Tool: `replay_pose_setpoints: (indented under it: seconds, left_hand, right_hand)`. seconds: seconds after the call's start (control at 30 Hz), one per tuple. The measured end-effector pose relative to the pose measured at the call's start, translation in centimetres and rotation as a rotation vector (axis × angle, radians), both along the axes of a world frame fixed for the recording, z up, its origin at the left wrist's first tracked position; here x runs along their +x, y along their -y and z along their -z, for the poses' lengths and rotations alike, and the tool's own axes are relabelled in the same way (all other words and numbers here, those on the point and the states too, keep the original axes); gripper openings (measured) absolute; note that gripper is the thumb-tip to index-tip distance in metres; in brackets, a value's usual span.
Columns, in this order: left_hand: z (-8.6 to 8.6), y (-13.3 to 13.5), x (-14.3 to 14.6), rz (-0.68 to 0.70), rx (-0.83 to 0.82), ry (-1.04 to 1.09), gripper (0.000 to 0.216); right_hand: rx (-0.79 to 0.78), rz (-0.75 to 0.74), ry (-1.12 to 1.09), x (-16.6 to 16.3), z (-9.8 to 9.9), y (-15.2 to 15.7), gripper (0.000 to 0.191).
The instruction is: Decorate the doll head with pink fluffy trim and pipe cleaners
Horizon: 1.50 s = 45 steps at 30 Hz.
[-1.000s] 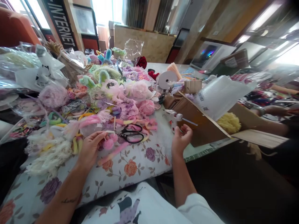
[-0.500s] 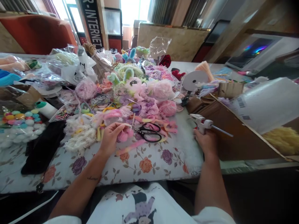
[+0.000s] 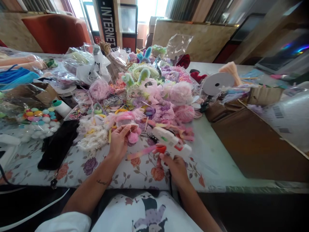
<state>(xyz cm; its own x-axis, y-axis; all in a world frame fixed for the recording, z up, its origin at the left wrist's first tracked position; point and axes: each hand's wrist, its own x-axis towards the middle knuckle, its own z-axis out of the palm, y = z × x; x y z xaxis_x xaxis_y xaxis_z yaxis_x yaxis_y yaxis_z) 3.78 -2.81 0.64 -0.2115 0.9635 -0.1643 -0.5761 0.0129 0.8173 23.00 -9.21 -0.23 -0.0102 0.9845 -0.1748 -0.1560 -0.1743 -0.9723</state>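
Observation:
My left hand [image 3: 120, 140] is closed in a pinch on a small pink pompom piece [image 3: 133, 136] held just above the flowered cloth [image 3: 145, 170]. My right hand [image 3: 175, 166] grips the handle of a white hot glue gun [image 3: 169, 140] with a red trigger. The gun's nozzle points left toward the pink piece and stops close to it. A pink fuzzy strip [image 3: 141, 152] lies on the cloth between my hands. The glue gun hides most of the black scissors [image 3: 153, 138] lying behind it.
A heap of pink, purple and green fluffy craft pieces [image 3: 154, 93] fills the table behind my hands. An open cardboard box [image 3: 256, 141] stands at the right. A tray of coloured balls [image 3: 40, 119] and a black pouch [image 3: 58, 145] sit left. A white ribbon spool [image 3: 217, 83] is farther back.
My right hand has lifted the glue gun from beside the box and carried it left, turning its nozzle toward the pink piece. The view has swung left; my left hand kept its hold.

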Motion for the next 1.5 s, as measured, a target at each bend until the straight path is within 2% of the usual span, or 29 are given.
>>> replay_pose_setpoints:
  seconds: [0.1, 0.17, 0.27, 0.4, 0.47, 0.53, 0.67, 0.83, 0.97, 1.13, 1.33, 1.5]
  left_hand:
    - [0.0, 0.0, 0.0, 0.022, -0.01, 0.016, 0.019]
    - [0.0, 0.0, -0.1, 0.033, -0.019, 0.007, 0.018]
    - [0.3, 0.0, -0.2, 0.024, -0.003, -0.085, 0.018]
    - [0.7, 0.3, -0.1, 0.091, 0.026, -0.278, 0.02]
    - [0.7, 0.5, 0.2, 0.169, -0.008, -0.249, 0.021]
    - [0.5, 0.7, 0.6, 0.243, -0.045, -0.177, 0.021]
    - [0.3, 1.0, 1.1, 0.346, -0.098, -0.055, 0.02]
    - [0.3, 1.1, 1.0, 0.439, -0.161, -0.029, 0.019]
    - [0.6, 0.9, 0.7, 0.534, -0.179, -0.098, 0.02]
    - [0.9, 0.6, 0.5, 0.542, -0.145, -0.173, 0.02]
    - [1.0, 0.6, 0.0, 0.579, -0.143, -0.309, 0.019]
    - [1.0, 0.6, 0.0, 0.559, -0.025, -0.509, 0.019]
  right_hand:
    - [-0.114, -0.07, -0.034, -2.1, 0.3, 0.6, 0.03]
    - [-0.167, -0.052, -0.028, -2.8, 0.7, 0.9, 0.032]
    - [-0.168, -0.021, -0.031, -3.0, 1.2, 1.2, 0.036]
    - [0.004, 0.136, 0.05, -2.7, 1.2, 0.3, 0.039]
    - [0.141, 0.257, 0.158, -2.6, 0.8, -0.8, 0.037]
    - [0.243, 0.314, 0.24, -2.7, 0.3, -1.9, 0.034]
    - [0.267, 0.273, 0.239, -3.7, -0.6, -3.1, 0.024]
    - [0.217, 0.296, 0.152, -4.3, -0.8, -3.2, 0.033]
    - [0.193, 0.262, 0.129, -3.3, -0.3, -3.8, 0.039]
    - [0.152, 0.154, 0.148, -2.0, 0.2, -4.8, 0.037]
    - [0.14, 0.072, 0.111, -1.6, -0.3, -5.0, 0.036]
    - [0.113, 0.032, 0.13, -1.4, -0.6, -5.2, 0.033]
